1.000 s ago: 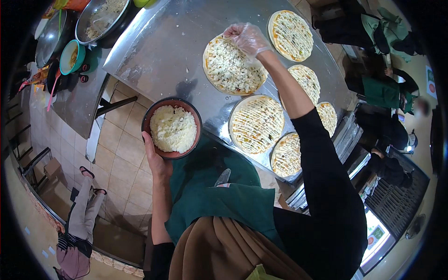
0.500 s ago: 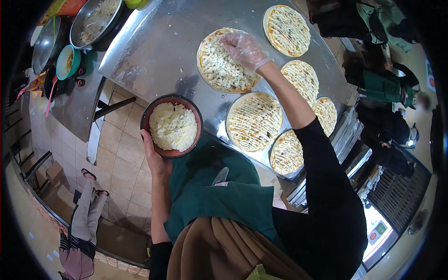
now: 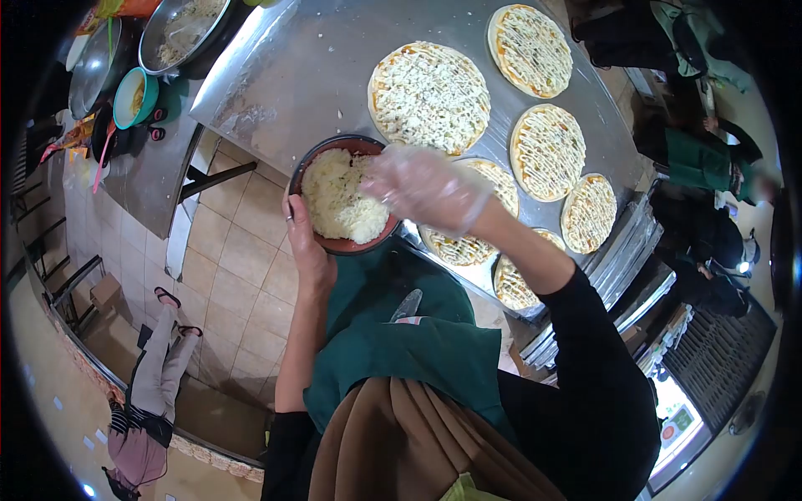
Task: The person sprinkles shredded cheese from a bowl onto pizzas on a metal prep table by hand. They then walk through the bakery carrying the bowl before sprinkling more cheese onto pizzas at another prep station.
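Bringing your gloved right hand [image 3: 430, 188] to the bowl [image 3: 357, 247] of white shreds [image 3: 332, 204], gripped by your left hand [image 3: 311, 260], exposes the shred-covered pizza [image 3: 430, 98] on the tabletop [image 3: 292, 92]; right fingers' spread is indeterminable.

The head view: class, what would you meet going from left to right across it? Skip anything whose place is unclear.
Turquoise round bowl → bare left hand → large round pizza thickly covered in white shreds → small round white-drizzled pizza → person in green apron.
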The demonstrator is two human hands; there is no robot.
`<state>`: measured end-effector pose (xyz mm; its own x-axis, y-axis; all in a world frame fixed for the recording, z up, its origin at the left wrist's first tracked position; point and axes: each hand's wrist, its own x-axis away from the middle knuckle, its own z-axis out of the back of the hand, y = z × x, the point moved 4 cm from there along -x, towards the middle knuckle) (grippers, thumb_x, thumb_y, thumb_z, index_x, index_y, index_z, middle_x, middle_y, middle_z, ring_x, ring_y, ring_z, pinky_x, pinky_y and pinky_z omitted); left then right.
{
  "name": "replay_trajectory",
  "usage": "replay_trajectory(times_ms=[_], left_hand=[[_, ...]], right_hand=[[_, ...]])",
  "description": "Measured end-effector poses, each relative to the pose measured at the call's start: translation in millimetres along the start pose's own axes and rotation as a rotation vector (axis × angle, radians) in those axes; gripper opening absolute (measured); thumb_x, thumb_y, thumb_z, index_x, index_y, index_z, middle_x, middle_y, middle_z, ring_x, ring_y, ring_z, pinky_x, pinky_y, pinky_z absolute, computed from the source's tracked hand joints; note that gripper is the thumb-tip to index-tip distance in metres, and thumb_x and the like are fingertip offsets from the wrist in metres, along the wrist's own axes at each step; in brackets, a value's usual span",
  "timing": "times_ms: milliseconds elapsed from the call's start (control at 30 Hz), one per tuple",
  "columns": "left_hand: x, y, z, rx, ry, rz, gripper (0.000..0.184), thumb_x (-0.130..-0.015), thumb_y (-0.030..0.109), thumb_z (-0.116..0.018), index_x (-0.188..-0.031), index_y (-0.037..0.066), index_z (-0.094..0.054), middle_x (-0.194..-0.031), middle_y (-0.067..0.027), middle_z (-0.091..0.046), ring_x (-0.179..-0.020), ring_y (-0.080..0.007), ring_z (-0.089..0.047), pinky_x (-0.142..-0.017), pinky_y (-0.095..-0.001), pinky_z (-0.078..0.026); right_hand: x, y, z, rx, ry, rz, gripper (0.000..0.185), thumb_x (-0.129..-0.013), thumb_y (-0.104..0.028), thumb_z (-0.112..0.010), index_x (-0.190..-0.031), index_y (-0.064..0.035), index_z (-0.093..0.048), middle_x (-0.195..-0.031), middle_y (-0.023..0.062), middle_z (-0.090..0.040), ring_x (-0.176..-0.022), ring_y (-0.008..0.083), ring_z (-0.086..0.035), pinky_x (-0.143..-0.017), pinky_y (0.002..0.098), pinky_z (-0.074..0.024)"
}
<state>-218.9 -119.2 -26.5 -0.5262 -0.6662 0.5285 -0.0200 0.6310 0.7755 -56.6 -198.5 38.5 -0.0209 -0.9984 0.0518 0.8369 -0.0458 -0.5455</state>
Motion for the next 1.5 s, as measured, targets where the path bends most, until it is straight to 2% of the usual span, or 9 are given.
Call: replay_trajectory(times_ms=[100,200,500,700,733,833,1067,1367,1500], left_hand=[[-3.8,-10.2,-8.8,-0.082,-0.009,-0.086,0.049,-0.100,0.040,-0.038,-0.135,0.005,-0.036,-0.131,-0.0105,-0.045,-0.123,-0.0205,-0.042,-0.105,-0.0349,-0.032],[-5.0,-18.5,-12.2,-0.100,0.019,-0.090,0.049,-0.100,0.039,-0.038,-0.136,0.005,-0.035,-0.130,-0.0100,-0.046,-0.122,-0.0202,-0.042,-0.105,-0.0346,-0.032],[-7.8,-21.1,-16.0,-0.019,-0.054,-0.013,0.050,-0.100,0.040,-0.039,-0.135,0.004,-0.036,-0.130,-0.0108,-0.046,-0.122,-0.0200,-0.043,-0.104,-0.0345,-0.033],[-9.4,-23.7,-24.3,0.011,-0.073,0.061,0.056,-0.097,0.049,-0.038,-0.132,0.005,-0.040,-0.129,-0.0102,-0.050,-0.118,-0.0215,-0.050,-0.100,-0.0365,-0.041],[-11.9,-27.3,-20.4,0.024,-0.073,0.089,0.057,-0.097,0.050,-0.038,-0.133,0.005,-0.040,-0.130,-0.0102,-0.050,-0.119,-0.0215,-0.050,-0.100,-0.0364,-0.040],[-13.1,-25.4,-21.1,0.019,-0.056,0.116,0.059,-0.097,0.050,-0.038,-0.134,0.005,-0.039,-0.131,-0.0100,-0.050,-0.120,-0.0216,-0.049,-0.101,-0.0362,-0.040],[-9.8,-21.3,-13.6,0.032,-0.015,0.111,0.059,-0.097,0.050,-0.039,-0.136,0.007,-0.038,-0.133,-0.0088,-0.048,-0.121,-0.0225,-0.048,-0.103,-0.0376,-0.038],[1.6,-11.9,5.8,0.028,0.058,0.120,0.059,-0.096,0.051,-0.039,-0.137,0.008,-0.037,-0.134,-0.0085,-0.048,-0.121,-0.0228,-0.049,-0.102,-0.0391,-0.040],[2.9,-11.4,12.8,0.057,0.041,0.142,0.059,-0.097,0.051,-0.037,-0.137,0.008,-0.038,-0.133,-0.0092,-0.049,-0.120,-0.0237,-0.050,-0.101,-0.0405,-0.041]], right_hand=[[-13.1,-15.0,-34.6,0.068,-0.332,-0.227,0.028,-0.085,-0.025,-0.059,-0.093,0.0021,-0.063,-0.089,0.0194,-0.063,-0.086,0.0318,-0.063,-0.075,0.0414,-0.0500],[-1.7,-12.9,-57.6,-0.207,-0.161,-0.197,0.040,-0.082,-0.023,-0.060,-0.115,-0.0023,-0.055,-0.099,0.0201,-0.060,-0.099,0.0366,-0.059,-0.085,0.0434,-0.0473],[2.0,-2.7,-55.6,-0.428,-0.197,-0.312,0.034,-0.085,-0.023,-0.057,-0.110,0.0005,-0.059,-0.103,0.0217,-0.062,-0.098,0.0384,-0.059,-0.086,0.0429,-0.0469],[14.0,27.3,-25.2,-0.728,-0.008,-0.296,0.032,-0.085,-0.026,-0.064,-0.102,0.0010,-0.065,-0.090,0.0150,-0.068,-0.084,0.0228,-0.066,-0.076,0.0344,-0.0505],[16.5,34.4,-15.9,-0.847,-0.008,-0.350,0.029,-0.085,-0.026,-0.068,-0.101,-0.0020,-0.067,-0.087,0.0092,-0.069,-0.077,0.0130,-0.063,-0.071,0.0303,-0.0505],[30.1,58.1,13.8,-1.208,0.053,-0.550,0.026,-0.086,-0.025,-0.067,-0.102,-0.0040,-0.067,-0.085,0.0048,-0.069,-0.075,0.0097,-0.062,-0.067,0.0274,-0.0501],[45.2,160.9,-25.5,-0.506,0.267,-0.643,0.021,-0.088,-0.019,-0.064,-0.102,-0.0038,-0.067,-0.083,0.0033,-0.069,-0.069,0.0092,-0.060,-0.064,0.0262,-0.0499],[63.5,193.1,23.5,-0.699,0.352,-0.756,0.019,-0.083,-0.026,-0.068,-0.098,-0.0149,-0.071,-0.085,0.0035,-0.071,-0.073,0.0115,-0.066,-0.072,0.0271,-0.0527],[52.1,207.2,39.2,-0.437,0.322,-0.715,0.021,-0.084,-0.024,-0.067,-0.100,-0.0120,-0.071,-0.084,0.0007,-0.070,-0.071,0.0084,-0.063,-0.068,0.0286,-0.0516]])
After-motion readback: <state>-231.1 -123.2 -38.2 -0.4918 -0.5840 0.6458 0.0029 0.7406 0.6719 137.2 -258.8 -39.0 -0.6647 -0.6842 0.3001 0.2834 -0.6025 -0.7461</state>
